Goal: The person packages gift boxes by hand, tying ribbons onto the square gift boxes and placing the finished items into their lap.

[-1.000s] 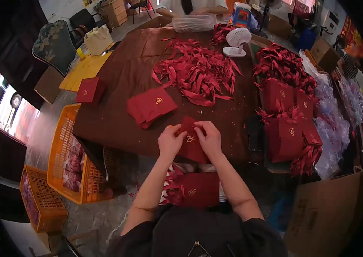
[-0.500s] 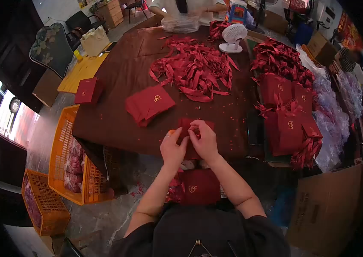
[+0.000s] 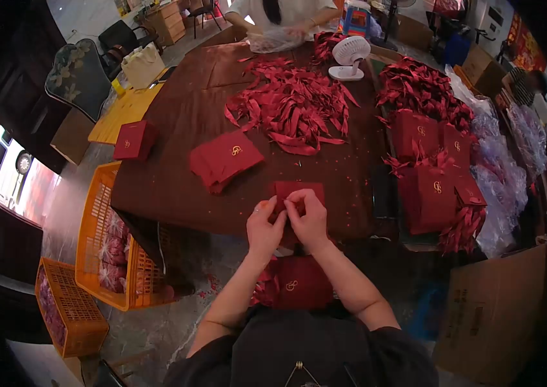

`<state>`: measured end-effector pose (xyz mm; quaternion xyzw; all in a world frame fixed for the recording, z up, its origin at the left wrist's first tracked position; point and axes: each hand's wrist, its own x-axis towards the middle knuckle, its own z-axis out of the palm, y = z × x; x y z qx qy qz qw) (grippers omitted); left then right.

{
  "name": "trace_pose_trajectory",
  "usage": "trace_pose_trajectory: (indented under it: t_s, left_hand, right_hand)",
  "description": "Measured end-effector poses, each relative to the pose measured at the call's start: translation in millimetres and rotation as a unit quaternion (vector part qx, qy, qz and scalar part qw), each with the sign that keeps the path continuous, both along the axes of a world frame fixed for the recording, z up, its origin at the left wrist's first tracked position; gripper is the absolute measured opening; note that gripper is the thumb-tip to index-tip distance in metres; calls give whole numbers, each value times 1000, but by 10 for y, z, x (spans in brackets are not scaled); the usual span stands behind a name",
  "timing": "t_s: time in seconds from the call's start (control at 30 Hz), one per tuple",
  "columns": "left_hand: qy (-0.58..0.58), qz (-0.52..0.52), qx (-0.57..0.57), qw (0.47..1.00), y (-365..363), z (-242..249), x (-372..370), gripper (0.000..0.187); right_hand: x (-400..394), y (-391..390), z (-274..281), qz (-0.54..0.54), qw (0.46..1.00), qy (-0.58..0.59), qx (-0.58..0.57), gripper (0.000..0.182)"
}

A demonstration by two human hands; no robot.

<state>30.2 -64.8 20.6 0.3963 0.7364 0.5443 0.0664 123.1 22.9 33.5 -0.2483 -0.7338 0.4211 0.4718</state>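
Note:
At the near edge of the table, a dark red gift bag (image 3: 299,188) lies flat, partly covered by my fingers. My left hand (image 3: 265,226) is closed in a pinch at the bag's left side, with a ring on one finger. Close beside it, my right hand (image 3: 308,218) pinches too, its fingertips almost touching the left ones. Any ribbon between the fingertips is too small to make out. Farther up lie a fanned stack of red bags (image 3: 227,161) with a gold logo and a heap of red ribbons (image 3: 289,106). On my lap sits another red bag stack (image 3: 302,282).
A white fan (image 3: 349,58) stands by the ribbons. Red bags (image 3: 438,193) and more ribbons are piled at right, near plastic wrap (image 3: 496,187) and a carton (image 3: 496,309). Orange crates (image 3: 96,238) stand at left. Across the table, a person handles clear plastic (image 3: 273,40).
My hands have shifted slightly right and down, still pinching close together, and more of the bag shows above them. The person opposite has moved their hands over the clear plastic.

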Motion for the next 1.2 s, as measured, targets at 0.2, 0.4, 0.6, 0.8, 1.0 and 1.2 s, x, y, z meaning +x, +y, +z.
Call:
trace_pose_trajectory:
  t_s: [0.2,0.4,0.6,0.8,1.0,1.2]
  left_hand:
    - [145,5,-14,989,-2,21,12,41]
    - [151,11,-5,988,1,-44,75,41]
    - [33,-5,22,999,38,-63,41,40]
    - [249,2,-9,968,-1,29,43,40]
    - [278,-14,-23,960,-35,-3,12,43]
    - [175,-31,-57,982,5,-1,-21,43]
  right_hand:
    - [30,25,18,9,1000,-20,12,15]
    - [20,73,-4,-28,998,-41,28,15]
    - [40,89,55,8,997,-62,47,19]
    - [95,107,243,40,991,-114,-58,22]
    - [72,214,348,91,961,-193,178,15]
    - [-3,282,200,103,973,-182,96,16]
